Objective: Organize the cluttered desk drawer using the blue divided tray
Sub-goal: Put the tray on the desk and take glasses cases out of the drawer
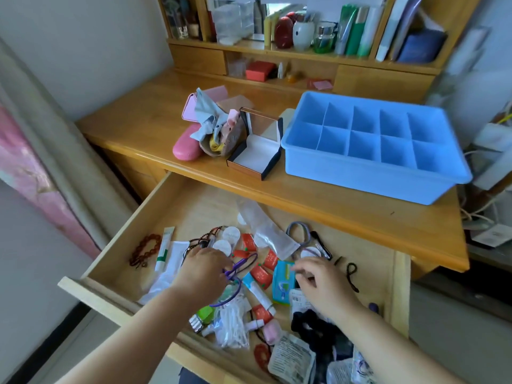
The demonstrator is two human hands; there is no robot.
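fingers of the left hand [203, 268] are curled down into the pile in the open drawer [116, 261], pinching a purple hair tie [240, 268] whose loops trail out toward the right and down under the wrist. the right hand [322, 284] hovers low over the clutter with its fingers bent and drawn together near a blue packet [283, 281]; whether they actually grasp anything i cannot tell, since the fingertips are blurred. around both hands lie several small red sachets [261, 274], white round pads [231, 234], a clear plastic bag [266, 231], a grey hair band [297, 231], a white and green tube [163, 252] and a brown bead bracelet [145, 249] at the left end, white cord bundled in a bag [232, 325] near the front, and a black scrunchie [310, 325] under the right forearm. the blue divided tray [368, 173] sits up on the wooden desk [138, 117], well apart from the hands, to the right behind the drawer, and all 10 of its compartments show bare blue floors. just beside its left wall stands an open dark gift box [255, 156] with a white lining, then a pink glasses case [187, 146] and a heap of cloth [209, 115].
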